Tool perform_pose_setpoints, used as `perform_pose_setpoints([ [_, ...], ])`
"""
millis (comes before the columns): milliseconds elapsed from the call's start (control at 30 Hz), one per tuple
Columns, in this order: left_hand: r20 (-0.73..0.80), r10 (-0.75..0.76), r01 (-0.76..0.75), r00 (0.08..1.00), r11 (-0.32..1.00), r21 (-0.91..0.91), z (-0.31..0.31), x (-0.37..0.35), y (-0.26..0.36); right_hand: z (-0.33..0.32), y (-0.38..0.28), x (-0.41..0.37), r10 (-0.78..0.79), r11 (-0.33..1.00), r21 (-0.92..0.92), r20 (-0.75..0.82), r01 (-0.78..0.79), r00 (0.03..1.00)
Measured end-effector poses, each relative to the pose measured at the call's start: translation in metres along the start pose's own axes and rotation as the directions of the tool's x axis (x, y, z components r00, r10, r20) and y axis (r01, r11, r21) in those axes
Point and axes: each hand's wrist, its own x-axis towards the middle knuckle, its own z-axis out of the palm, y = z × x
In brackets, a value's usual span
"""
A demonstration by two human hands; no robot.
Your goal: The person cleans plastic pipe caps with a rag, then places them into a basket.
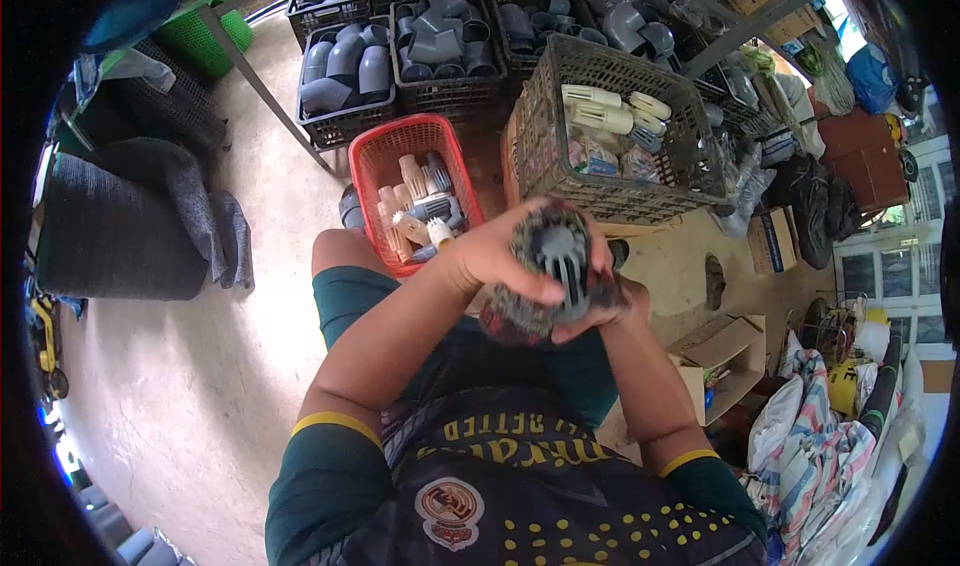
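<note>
Above my lap, my left hand (495, 254) is closed round a grey slotted plastic fitting (568, 261) and a dark, patterned cloth (520, 316) bunched about it. From the other side my right hand (603, 311) grips the same fitting low down, its fingers partly hidden by the cloth and blurred. Just beyond my hands stands a red plastic basket (362, 181) holding several cream and grey slotted fittings (402, 228).
A black crate (540, 171) at the back right contains cream slotted fittings (600, 118) and small packets. Crates of grey pipe elbows (345, 61) stand under a metal frame. An open cardboard box (735, 356) lies right; a dark mesh roll (120, 226) stands left.
</note>
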Motion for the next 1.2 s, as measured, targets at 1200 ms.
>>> perform_pose_setpoints([
  [1200, -0.958, 0.219, -0.765, -0.185, 0.579, 0.28, -0.298, -0.206, 0.034, -0.111, 0.337, 0.32, 0.707, 0.477, -0.134, -0.528, -0.869, 0.47],
])
